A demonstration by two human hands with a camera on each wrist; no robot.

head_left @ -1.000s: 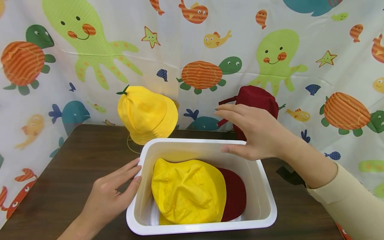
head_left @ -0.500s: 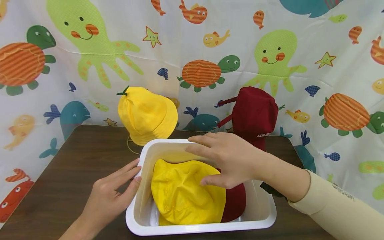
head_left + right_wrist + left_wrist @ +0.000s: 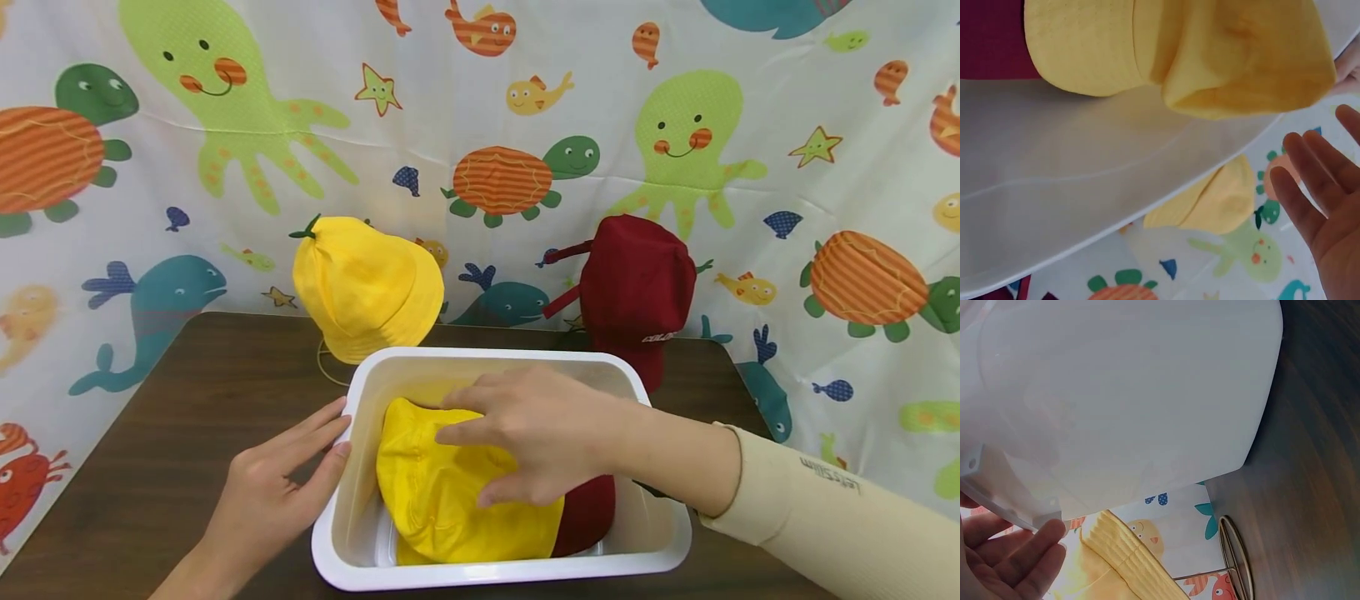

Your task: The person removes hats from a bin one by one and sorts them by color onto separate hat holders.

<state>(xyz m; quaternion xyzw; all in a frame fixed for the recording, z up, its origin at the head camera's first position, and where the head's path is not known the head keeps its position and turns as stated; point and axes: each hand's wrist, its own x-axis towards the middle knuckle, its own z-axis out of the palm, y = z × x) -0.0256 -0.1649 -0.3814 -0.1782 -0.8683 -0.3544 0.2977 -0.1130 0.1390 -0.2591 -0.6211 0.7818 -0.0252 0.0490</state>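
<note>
A white plastic bin (image 3: 495, 573) holds a yellow bucket hat (image 3: 431, 500) lying over a dark red cap (image 3: 588, 515), whose brim sticks out on the right. My right hand (image 3: 532, 433) hovers inside the bin above the yellow hat, fingers spread, holding nothing. In the right wrist view, the right fingers (image 3: 1310, 169) are stretched out, apart from the hat. My left hand (image 3: 281, 467) touches the bin's left rim with fingertips and thumb on its outer side. The left wrist view has those fingers (image 3: 1035, 550) at the rim's lip.
Behind the bin, a second yellow hat (image 3: 367, 287) sits on a wire stand (image 3: 1238, 562) at left. A dark red cap (image 3: 637, 279) with hanging straps is displayed at right. The dark wooden table (image 3: 150, 450) meets a curtain (image 3: 420, 50) printed with sea animals.
My right hand has come from beside the rear red cap, leftward and down, to over the yellow hat in the bin. The left hand has stayed at the rim.
</note>
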